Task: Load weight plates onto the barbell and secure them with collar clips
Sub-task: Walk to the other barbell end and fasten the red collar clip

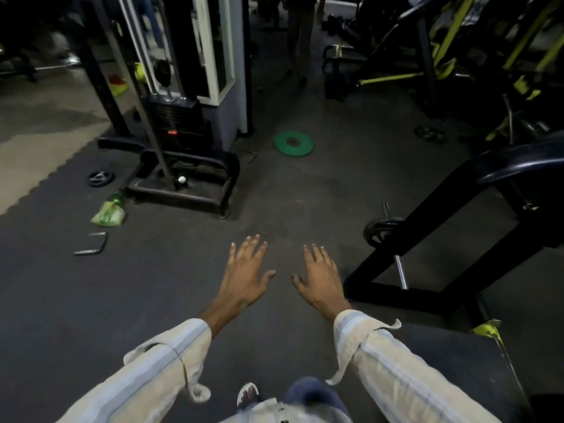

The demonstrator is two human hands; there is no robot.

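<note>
Left hand (245, 270): spread flat, empty (palm down)
Right hand (319, 277): spread, empty
Green plate (293, 143): far ahead
Barbell (396, 248): right of right hand

We see a dim, soft-focus frame, brightest on the pale floor (33, 141) at left, murky in the upper corners, with wide-angle bending along the edges.
</note>
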